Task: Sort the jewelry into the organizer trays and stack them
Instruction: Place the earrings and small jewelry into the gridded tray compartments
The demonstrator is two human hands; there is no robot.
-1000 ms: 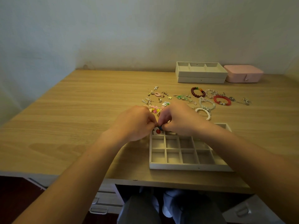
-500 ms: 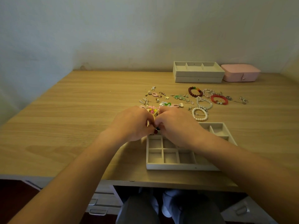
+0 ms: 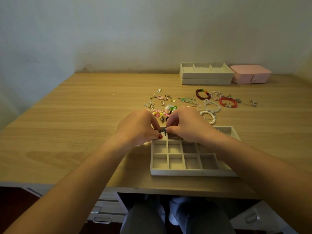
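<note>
Both hands are curled fingertip to fingertip, left hand (image 3: 138,127) and right hand (image 3: 185,125) together pinching one small earring (image 3: 162,133), silver with a red bead, just over the far-left compartment of the organizer tray (image 3: 192,173). Over the last second they have stayed at that corner, so the piece is probably being fiddled with, not yet released. The compartments that show look empty and the loose jewelry (image 3: 168,102) lies just beyond, so sorting has barely begun.

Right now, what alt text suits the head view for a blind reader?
The left hand and right hand pinch a small jewelry piece over the far-left corner of a gridded tray on a wooden desk. Loose jewelry, stacked trays and a pink box lie beyond.
</note>
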